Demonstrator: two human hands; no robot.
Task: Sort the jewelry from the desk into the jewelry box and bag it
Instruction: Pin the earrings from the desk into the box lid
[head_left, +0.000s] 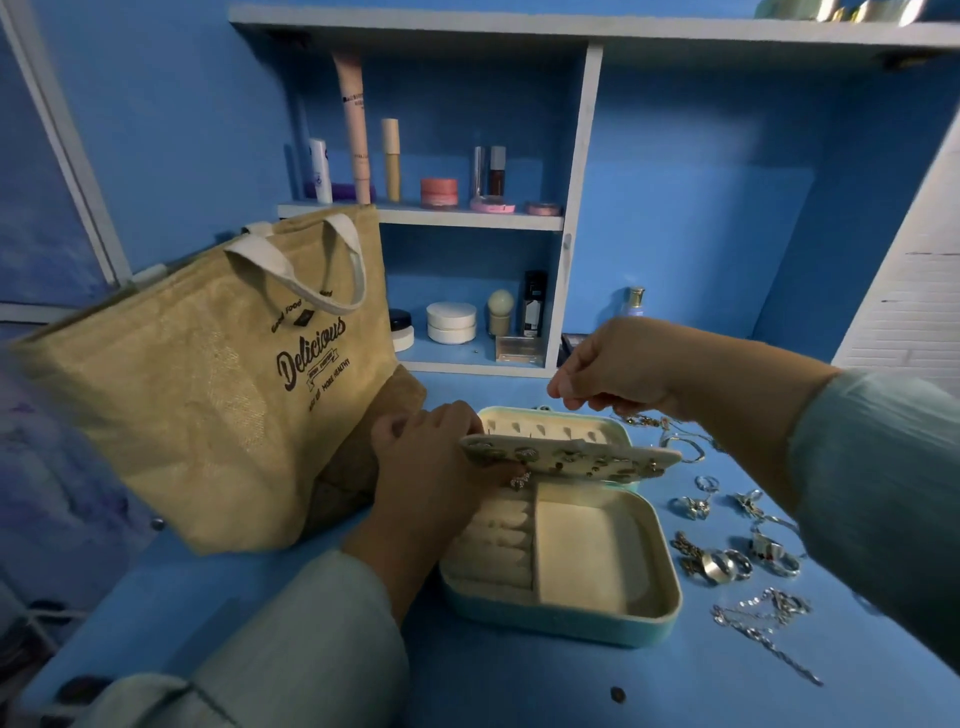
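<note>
Silver earring (519, 481) pinched in left grip (441, 467) over jewelry box (566, 613); right grip (618, 371) clenched.

Light was dim, cool, blue-tinted throughout; no hard glare. Brightest zone sat at upper right, near white wall (914, 306). Soft shadows fell under jewelry box (561, 618) and beside jute bag (208, 395) on desk (519, 686). Wide-angle lens bent shelf (571, 26) and frame edges strongly. Left edge and lower-left corner were smeared, out of focus. Sleeves looked soft; rings (727, 564) showed faint glints. Overall detail was slightly blurred.
</note>
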